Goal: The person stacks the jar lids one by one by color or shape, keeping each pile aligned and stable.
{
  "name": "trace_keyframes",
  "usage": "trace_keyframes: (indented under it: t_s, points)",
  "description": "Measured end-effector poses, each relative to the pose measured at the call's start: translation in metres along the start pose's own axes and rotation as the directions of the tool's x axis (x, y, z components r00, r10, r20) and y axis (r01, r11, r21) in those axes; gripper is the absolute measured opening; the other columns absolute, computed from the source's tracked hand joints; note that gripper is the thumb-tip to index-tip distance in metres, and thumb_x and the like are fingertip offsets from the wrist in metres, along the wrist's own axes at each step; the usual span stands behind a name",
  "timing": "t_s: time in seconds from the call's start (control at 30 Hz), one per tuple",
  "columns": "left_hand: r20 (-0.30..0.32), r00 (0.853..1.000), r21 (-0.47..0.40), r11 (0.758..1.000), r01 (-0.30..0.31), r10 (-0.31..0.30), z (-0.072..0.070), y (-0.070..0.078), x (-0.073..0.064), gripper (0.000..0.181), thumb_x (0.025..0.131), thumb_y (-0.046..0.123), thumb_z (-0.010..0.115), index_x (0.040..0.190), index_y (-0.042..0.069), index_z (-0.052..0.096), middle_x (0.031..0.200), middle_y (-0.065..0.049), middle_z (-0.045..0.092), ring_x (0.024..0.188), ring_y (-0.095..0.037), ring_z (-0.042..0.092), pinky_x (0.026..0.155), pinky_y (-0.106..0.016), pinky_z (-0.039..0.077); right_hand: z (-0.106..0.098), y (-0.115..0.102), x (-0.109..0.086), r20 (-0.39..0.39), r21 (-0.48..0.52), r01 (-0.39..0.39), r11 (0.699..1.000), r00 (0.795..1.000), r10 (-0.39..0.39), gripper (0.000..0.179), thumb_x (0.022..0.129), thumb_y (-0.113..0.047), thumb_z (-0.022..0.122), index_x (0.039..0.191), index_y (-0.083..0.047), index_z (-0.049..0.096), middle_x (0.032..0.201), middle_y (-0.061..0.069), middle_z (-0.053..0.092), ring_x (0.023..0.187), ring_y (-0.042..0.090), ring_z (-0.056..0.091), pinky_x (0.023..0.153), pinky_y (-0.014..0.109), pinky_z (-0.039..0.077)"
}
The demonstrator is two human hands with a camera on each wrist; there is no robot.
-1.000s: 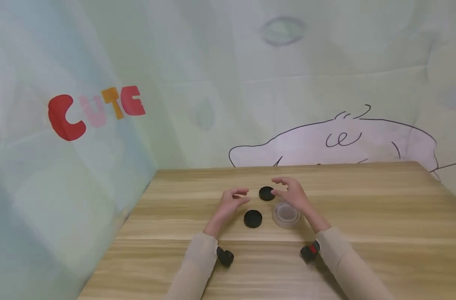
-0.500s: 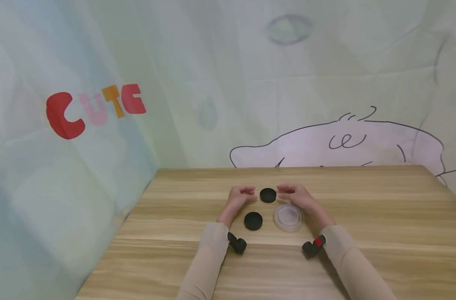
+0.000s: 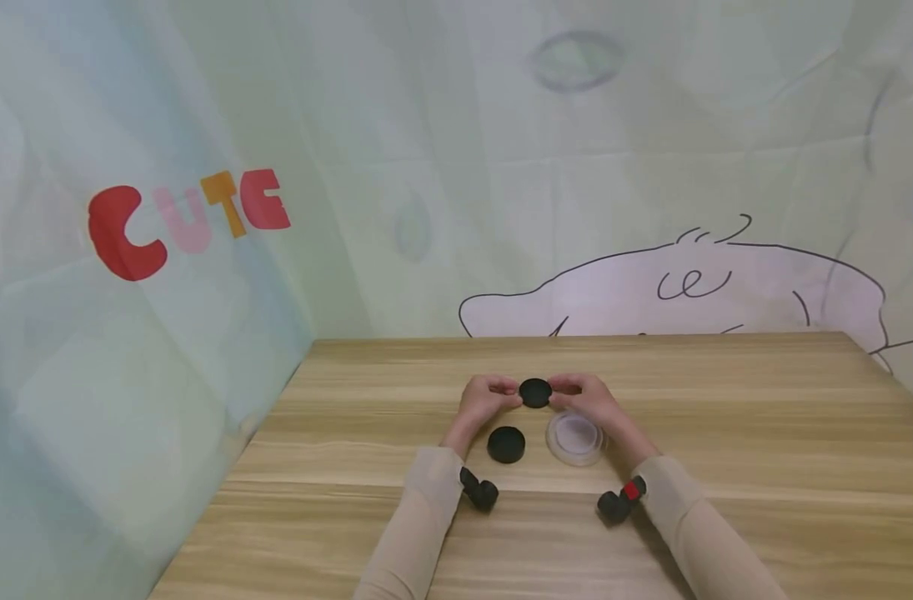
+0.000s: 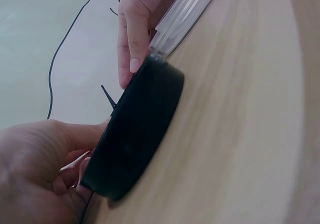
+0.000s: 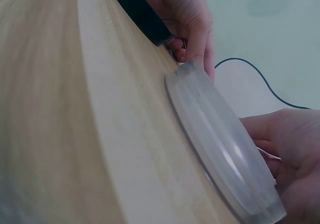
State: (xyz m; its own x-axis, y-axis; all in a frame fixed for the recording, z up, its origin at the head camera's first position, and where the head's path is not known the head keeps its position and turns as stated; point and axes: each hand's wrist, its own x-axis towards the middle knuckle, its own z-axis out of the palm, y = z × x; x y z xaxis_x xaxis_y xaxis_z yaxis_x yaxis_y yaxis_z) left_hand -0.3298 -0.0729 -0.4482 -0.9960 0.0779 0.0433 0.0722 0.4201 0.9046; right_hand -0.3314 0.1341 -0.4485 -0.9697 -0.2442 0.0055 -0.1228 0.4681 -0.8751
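Observation:
At the back of the group lies a black, round, shallow lid. My left hand has its thumb and fingers at the left rim, and my right hand holds the right rim the same way. A second black lid rests on the table nearer to me. To its right stands a clear round plastic container. In the left wrist view the near lid covers part of the left fingertips. The clear container partly hides the right fingers in the right wrist view.
Everything rests on a wood-grain table. A printed cloth backdrop with coloured letters and a cartoon outline hangs behind and to the left. Dark wrist cameras sit at both cuffs.
Both hands have moved in from either side to the far black lid, and their fingertips now meet its rim. The near lid and the clear container stay in place.

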Motion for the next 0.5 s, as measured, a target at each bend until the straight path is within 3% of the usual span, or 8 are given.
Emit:
trace_keyframes:
  t_s: [0.23, 0.5]
  points:
    - [-0.005, 1.000, 0.034, 0.999, -0.017, 0.018, 0.0021, -0.0001, -0.0007, 0.025, 0.079, 0.010, 0.079, 0.102, 0.002, 0.075, 0.095, -0.014, 0.075, 0.081, -0.010, 0.065, 0.072, -0.018, 0.049, 0.0001, 0.0005, 0.0004, -0.006, -0.001, -0.004, 1.000, 1.000, 0.004, 0.037, 0.091, -0.011, 0.066, 0.125, 0.003, 0.061, 0.118, 0.023, 0.067, 0.107, 0.030, 0.063, 0.092, 0.038, 0.051]
    - [0.001, 0.999, 0.020, 0.999, -0.040, 0.040, 0.0021, 0.0053, -0.0030, 0.026, 0.081, 0.014, 0.078, 0.103, 0.001, 0.075, 0.101, -0.015, 0.075, 0.082, -0.013, 0.066, 0.071, -0.018, 0.049, -0.0059, 0.0008, 0.0017, -0.030, 0.044, -0.021, 0.999, 0.999, 0.022, 0.039, 0.088, -0.012, 0.069, 0.125, -0.001, 0.063, 0.119, 0.021, 0.066, 0.108, 0.028, 0.060, 0.082, 0.027, 0.047]
